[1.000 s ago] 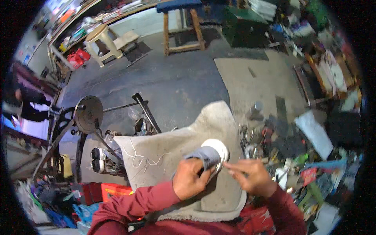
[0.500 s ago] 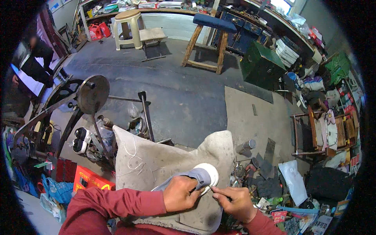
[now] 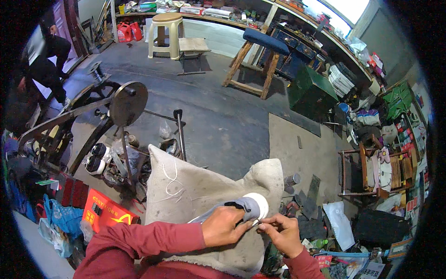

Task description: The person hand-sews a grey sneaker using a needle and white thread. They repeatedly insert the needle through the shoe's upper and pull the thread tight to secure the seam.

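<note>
A grey shoe (image 3: 250, 205) with a white sole lies across my lap on a stained beige cloth (image 3: 162, 204). My left hand (image 3: 224, 226) is closed over the shoe's upper and holds it. Close to the sole's edge, my right hand (image 3: 284, 233) pinches something small between thumb and fingertips; it is too small to name. The fingertips of both hands nearly meet there. Loose white thread (image 3: 173, 180) lies in loops on the cloth, left of the shoe.
At the left stands an iron machine with a round wheel (image 3: 128, 104), near black-and-white shoes (image 3: 96, 159). An orange-red bag (image 3: 106, 211) sits by my left forearm. Tools and scraps crowd the right. Farther off are a blue-topped stool (image 3: 265, 41), a green box (image 3: 312, 89) and a seated person.
The view has shifted, so the surroundings sit differently in the picture. My left thumb now reaches nearer my right fingertips at the sole. The left hand keeps its hold on the shoe.
</note>
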`<state>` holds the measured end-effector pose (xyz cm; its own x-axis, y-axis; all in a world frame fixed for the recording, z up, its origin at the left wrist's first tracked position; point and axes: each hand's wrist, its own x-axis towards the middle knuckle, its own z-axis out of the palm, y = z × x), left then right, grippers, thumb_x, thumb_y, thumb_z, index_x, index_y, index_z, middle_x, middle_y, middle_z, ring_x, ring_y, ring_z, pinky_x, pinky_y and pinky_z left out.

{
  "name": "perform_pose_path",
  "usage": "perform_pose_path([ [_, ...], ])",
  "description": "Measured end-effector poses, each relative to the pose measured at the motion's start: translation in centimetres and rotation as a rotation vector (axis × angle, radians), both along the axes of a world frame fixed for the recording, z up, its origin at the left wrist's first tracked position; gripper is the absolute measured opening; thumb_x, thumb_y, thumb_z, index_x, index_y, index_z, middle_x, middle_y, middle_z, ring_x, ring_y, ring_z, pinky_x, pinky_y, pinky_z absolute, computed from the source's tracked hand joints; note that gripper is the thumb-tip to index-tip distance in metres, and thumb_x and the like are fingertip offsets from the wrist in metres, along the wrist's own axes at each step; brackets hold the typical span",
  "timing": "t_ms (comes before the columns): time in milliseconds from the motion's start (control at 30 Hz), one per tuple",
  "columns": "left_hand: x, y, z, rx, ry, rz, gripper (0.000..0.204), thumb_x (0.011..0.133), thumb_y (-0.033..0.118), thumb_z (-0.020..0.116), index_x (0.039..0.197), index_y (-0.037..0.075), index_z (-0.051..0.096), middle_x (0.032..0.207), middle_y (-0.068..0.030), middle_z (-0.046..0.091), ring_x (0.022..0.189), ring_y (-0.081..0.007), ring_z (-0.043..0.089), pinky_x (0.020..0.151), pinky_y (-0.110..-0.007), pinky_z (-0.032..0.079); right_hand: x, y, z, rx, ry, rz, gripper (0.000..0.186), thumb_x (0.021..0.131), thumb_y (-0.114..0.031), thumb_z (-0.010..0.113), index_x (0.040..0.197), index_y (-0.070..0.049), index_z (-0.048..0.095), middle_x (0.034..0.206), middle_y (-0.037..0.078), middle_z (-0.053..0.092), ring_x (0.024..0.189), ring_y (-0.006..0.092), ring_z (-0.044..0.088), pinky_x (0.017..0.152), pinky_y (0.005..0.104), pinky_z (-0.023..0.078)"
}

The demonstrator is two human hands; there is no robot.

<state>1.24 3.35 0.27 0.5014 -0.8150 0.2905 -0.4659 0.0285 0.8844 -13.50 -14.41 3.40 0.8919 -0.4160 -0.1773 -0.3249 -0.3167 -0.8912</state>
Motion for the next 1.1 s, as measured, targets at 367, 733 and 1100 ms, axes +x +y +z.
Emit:
perform_pose_path([
  [367,3.0,3.6,0.9,0.163,-0.242,-0.033,0.013,0.087,0.012,0.066,0.096,0.003,0.069,0.093,-0.0192,0.07,0.085,-0.0411,0.067,0.07,-0.049,0.053,0.4,1.5,1.9,-0.29,-0.028,0.064,0.016,0.086,-0.013,0.079,0.095,0.0,0.076,0.082,0.015,0.076,0.072,0.0179,0.074,0.066,0.031,0.056],
  [733,3.7,8.5,1.4,-0.526,1.156,-0.325,0.013,0.1,0.011,0.057,0.091,0.002,0.057,0.115,-0.0207,0.067,0.1,-0.0277,0.068,0.095,-0.043,0.051,1.4,3.2,2.7,-0.267,-0.048,0.061,0.021,0.09,-0.022,0.074,0.097,-0.002,0.073,0.08,0.016,0.073,0.073,0.0296,0.074,0.067,0.037,0.055],
  [1100,2.0,3.9,-0.6,0.09,0.152,0.155,0.013,0.092,0.005,0.053,0.088,-0.007,0.057,0.086,-0.0311,0.06,0.081,-0.052,0.059,0.071,-0.054,0.046,3.0,4.0,4.4,-0.543,-0.031,0.154,0.017,0.091,-0.022,0.072,0.095,-0.005,0.069,0.079,0.02,0.07,0.074,0.0415,0.068,0.062,0.0445,0.052],
])
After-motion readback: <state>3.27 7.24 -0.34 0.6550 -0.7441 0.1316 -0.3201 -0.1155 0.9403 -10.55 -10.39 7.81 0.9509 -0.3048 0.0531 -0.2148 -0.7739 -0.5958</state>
